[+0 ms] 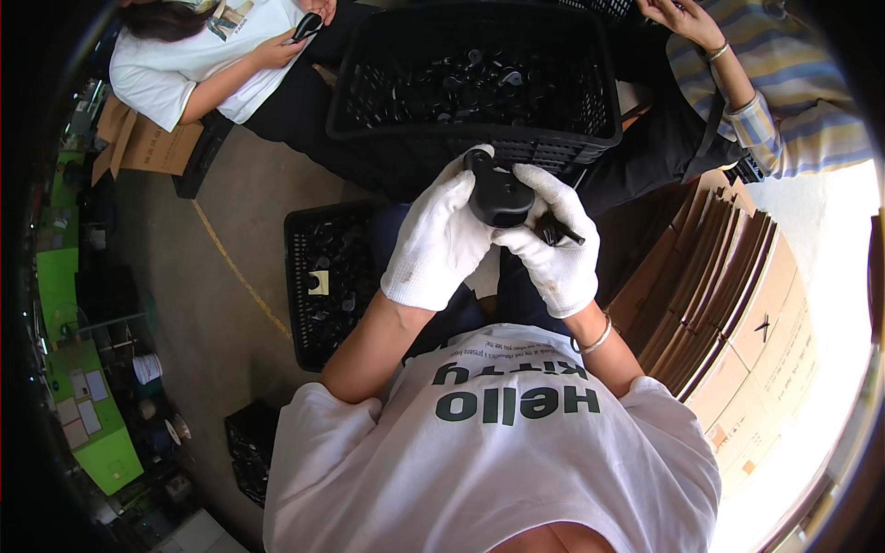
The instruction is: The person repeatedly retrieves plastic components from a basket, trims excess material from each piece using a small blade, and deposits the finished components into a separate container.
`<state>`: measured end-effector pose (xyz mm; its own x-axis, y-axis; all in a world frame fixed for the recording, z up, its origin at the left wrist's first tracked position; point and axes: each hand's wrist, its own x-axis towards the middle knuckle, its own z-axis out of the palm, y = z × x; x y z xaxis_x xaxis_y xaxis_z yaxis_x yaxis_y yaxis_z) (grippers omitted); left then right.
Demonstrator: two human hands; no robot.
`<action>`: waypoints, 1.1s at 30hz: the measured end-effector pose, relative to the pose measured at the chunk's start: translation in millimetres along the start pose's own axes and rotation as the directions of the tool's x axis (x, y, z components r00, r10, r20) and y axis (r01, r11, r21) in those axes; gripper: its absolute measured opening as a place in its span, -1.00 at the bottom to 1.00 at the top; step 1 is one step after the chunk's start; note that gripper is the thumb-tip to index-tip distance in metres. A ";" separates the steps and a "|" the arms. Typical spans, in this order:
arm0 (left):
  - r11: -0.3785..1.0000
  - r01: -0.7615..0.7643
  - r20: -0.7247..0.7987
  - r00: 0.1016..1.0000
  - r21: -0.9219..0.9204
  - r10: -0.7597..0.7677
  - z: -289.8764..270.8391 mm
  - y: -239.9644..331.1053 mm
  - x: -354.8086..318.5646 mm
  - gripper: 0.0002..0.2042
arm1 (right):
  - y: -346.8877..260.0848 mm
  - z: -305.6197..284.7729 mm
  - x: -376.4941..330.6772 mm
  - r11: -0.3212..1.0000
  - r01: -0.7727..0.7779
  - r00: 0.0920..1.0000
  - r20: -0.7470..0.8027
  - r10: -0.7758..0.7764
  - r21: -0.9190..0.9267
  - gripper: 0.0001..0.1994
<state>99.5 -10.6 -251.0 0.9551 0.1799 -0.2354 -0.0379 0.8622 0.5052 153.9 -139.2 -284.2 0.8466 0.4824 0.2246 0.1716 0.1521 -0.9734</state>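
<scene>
Black part: a rounded, broad-ended piece with a narrower neck (pixel 502 198), raised between the two hands, in front of the large crate.
Weight and feel: probably light and stiff, like hard plastic; its smooth, curved surface could slip in fabric gloves.
Fragility: likely sturdy in the body, perhaps weaker at the neck.
Where to hold: the sides of the broad end look surest.
Left hand: white-gloved (pixel 441 235), fingers closed on the part's left side and neck.
Right hand: white-gloved (pixel 560 235), closed on the right side, with a small dark piece (pixel 553 229) against its fingers; whether the pieces join, I cannot tell.
Large crate: black (pixel 470 145), beyond the hands, holding many dark parts.
Small crate: black (pixel 292 304), left of the knees, similarly filled.
Flattened cardboard: stacked (pixel 765 313) at the right.
</scene>
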 end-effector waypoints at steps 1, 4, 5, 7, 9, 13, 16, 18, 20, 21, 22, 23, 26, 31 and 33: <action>0.993 -0.075 0.027 0.997 0.091 0.073 1.0 0.3 -0.3 -0.64 | -2.7 0.9 0.2 0.998 0.010 1.000 0.014 -0.011 0.065 -0.40; 0.958 -0.151 0.112 0.986 0.245 0.127 0.6 5.0 -1.8 -0.55 | -2.6 1.2 -0.7 0.989 0.007 1.000 0.027 -0.011 0.145 -0.37; 0.958 -0.149 0.110 0.986 0.245 0.125 2.4 6.4 -3.1 -0.55 | -1.9 1.4 -1.6 0.986 -0.007 0.999 0.036 0.001 0.164 -0.36; 0.913 -0.203 0.128 0.978 0.354 0.168 6.3 8.6 -5.4 -0.53 | -0.2 -0.8 -2.7 0.990 -0.011 0.999 0.038 0.005 0.142 -0.38; 0.898 -0.219 0.133 0.975 0.381 0.181 4.3 8.4 -5.3 -0.52 | -0.1 -1.5 -2.3 0.993 -0.012 0.999 0.040 0.007 0.119 -0.39; 0.843 -0.280 0.157 0.960 0.459 0.233 5.1 6.6 -6.7 -0.52 | -4.2 -0.2 -1.0 0.988 -0.023 0.999 0.044 0.016 0.152 -0.43; 0.739 -0.318 0.182 0.948 0.594 0.262 5.0 8.4 -9.0 -0.52 | -8.1 -2.3 -2.7 0.977 -0.095 0.995 0.050 0.087 0.190 -0.44; 0.741 -0.336 0.206 0.942 0.581 0.265 4.4 6.6 -9.3 -0.52 | -9.8 -2.0 -3.2 0.960 -0.165 0.986 0.064 0.155 0.225 -0.45; 0.744 -0.352 0.229 0.936 0.569 0.268 4.9 4.8 -9.1 -0.52 | -10.6 1.3 -2.9 0.942 -0.176 0.984 0.022 0.177 0.287 -0.52; 0.826 -0.323 0.190 0.946 0.462 0.264 6.2 3.9 -8.6 -0.54 | -8.5 1.8 -3.1 0.941 -0.178 0.984 0.025 0.178 0.288 -0.52; 0.892 -0.293 0.152 0.955 0.345 0.255 7.1 2.5 -8.2 -0.55 | -4.6 2.1 -3.7 0.984 -0.070 0.997 0.019 0.068 0.163 -0.56; 0.919 -0.261 0.115 0.965 0.295 0.236 5.5 -0.2 -7.9 -0.58 | -2.6 3.0 -4.3 0.999 0.041 0.999 0.024 -0.042 0.035 -0.61; 0.971 -0.200 0.151 0.972 0.135 0.179 -9.6 -5.6 -1.4 -0.66 | -1.0 7.8 -3.5 0.964 0.202 0.979 0.043 -0.197 -0.175 -0.64; 0.982 -0.183 0.151 0.973 0.039 0.175 -12.1 -6.1 1.7 -0.67 | -3.7 12.7 -4.2 0.985 0.097 0.995 -0.017 -0.101 -0.143 -0.64; 0.983 -0.183 0.165 0.970 0.023 0.177 -11.8 -5.8 2.5 -0.68 | -3.0 12.2 -2.8 0.987 0.091 0.995 -0.030 -0.096 -0.134 -0.64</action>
<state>98.6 -9.6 -264.3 0.9685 0.2490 -0.0016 -0.2056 0.8034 0.5588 144.9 -130.6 -281.4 0.8410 0.4393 0.3158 0.3141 0.0787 -0.9461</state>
